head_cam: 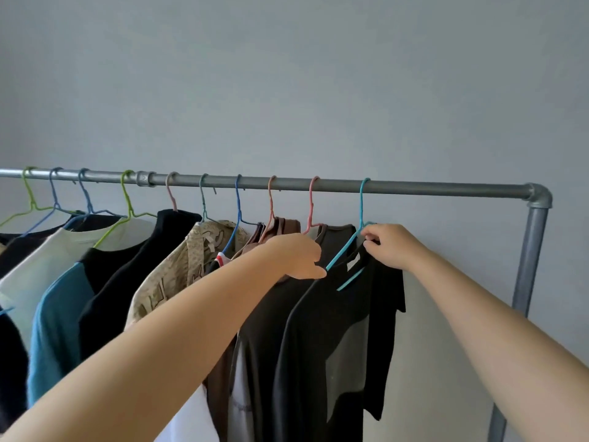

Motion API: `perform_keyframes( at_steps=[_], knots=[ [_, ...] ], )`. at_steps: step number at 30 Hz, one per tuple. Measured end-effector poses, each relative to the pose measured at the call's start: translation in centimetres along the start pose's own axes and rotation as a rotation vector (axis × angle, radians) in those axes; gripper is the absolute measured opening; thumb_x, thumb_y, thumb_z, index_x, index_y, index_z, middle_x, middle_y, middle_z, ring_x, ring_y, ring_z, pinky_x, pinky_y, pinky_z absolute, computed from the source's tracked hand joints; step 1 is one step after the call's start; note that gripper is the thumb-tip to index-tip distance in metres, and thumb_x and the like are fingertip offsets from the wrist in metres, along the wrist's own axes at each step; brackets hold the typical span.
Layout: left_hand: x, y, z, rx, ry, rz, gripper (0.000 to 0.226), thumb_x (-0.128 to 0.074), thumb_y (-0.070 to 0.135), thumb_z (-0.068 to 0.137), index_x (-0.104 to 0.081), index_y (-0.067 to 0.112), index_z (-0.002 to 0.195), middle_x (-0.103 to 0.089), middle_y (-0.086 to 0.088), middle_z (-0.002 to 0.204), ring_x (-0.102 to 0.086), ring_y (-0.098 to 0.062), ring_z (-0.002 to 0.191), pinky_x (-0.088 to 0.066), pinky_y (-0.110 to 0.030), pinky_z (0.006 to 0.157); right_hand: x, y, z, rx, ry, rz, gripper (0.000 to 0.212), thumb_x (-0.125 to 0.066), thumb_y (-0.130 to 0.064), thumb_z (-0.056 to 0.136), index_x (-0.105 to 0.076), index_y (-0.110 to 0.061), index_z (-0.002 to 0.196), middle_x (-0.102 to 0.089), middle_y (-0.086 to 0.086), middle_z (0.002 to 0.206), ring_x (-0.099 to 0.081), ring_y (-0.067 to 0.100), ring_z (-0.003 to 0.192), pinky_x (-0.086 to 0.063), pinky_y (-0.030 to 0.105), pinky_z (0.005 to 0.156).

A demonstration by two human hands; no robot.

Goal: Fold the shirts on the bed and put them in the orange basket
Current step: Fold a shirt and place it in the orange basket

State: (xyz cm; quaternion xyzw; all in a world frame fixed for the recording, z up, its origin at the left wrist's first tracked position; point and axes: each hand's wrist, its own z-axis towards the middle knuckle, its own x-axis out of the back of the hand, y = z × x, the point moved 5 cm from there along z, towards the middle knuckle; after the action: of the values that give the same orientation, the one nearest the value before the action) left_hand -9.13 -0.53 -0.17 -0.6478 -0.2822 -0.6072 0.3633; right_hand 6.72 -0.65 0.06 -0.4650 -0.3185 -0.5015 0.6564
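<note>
Both hands are working at the last black shirt on the clothes rail.

From the head camera, the right hand (390, 247) is pinching the collar of the black shirt (322, 339), which is hanging at the right end of the grey metal rail (414, 187) on a turquoise hanger (358, 237). The left hand (298, 255) is curling its fingers round the hanger's lower arm, at the shirt's shoulder. Other shirts are hanging on coloured hangers to the left, among them a patterned beige shirt (165, 282) and a teal shirt (55, 317).

Both hands (296, 255) on racked black shirt (322, 339)
</note>
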Motion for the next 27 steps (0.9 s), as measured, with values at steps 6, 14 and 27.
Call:
perform_keyframes(
  at_steps=[6, 14, 27],
  knots=[
    [-2.9, -0.2, 5.9, -0.076, -0.145, 0.002, 0.050, -0.045, 0.038, 0.095, -0.044, 0.007, 0.135, -0.054, -0.009, 0.129, -0.051, -0.023, 0.117, -0.039, -0.030, 0.098, -2.9, 3.7, 5.6, -0.064, 0.028, 0.035, 0.043, -0.037, -0.024, 0.099, -0.036, -0.007, 0.139, -0.046, 0.010, 0.136, -0.046, 0.023, 0.120, -0.039, 0.031, 0.095],
    [-3.6, -3.5, 10.9, -0.070, -0.287, -0.009, 0.044, -0.052, 0.016, 0.092, -0.042, 0.006, 0.134, -0.059, -0.011, 0.114, -0.059, -0.016, 0.083, -0.051, -0.029, 0.086, -3.9, 6.1, 10.1, -0.018, 0.073, -0.046, 0.043, -0.038, -0.041, 0.096, -0.054, -0.014, 0.125, -0.047, 0.005, 0.109, -0.042, 0.018, 0.109, -0.040, 0.032, 0.090],
    [-3.6, -4.1, 11.5, -0.013, -0.381, -0.168, 0.030, -0.040, 0.019, 0.099, -0.046, 0.007, 0.126, -0.054, -0.009, 0.111, -0.053, -0.017, 0.091, -0.045, -0.016, 0.071, -4.4, 5.0, 12.5, 0.150, 0.241, 0.094, 0.052, -0.031, -0.032, 0.100, -0.037, -0.017, 0.051, -0.040, -0.003, 0.049, -0.044, 0.008, 0.049, -0.030, 0.018, 0.048]
  ],
)
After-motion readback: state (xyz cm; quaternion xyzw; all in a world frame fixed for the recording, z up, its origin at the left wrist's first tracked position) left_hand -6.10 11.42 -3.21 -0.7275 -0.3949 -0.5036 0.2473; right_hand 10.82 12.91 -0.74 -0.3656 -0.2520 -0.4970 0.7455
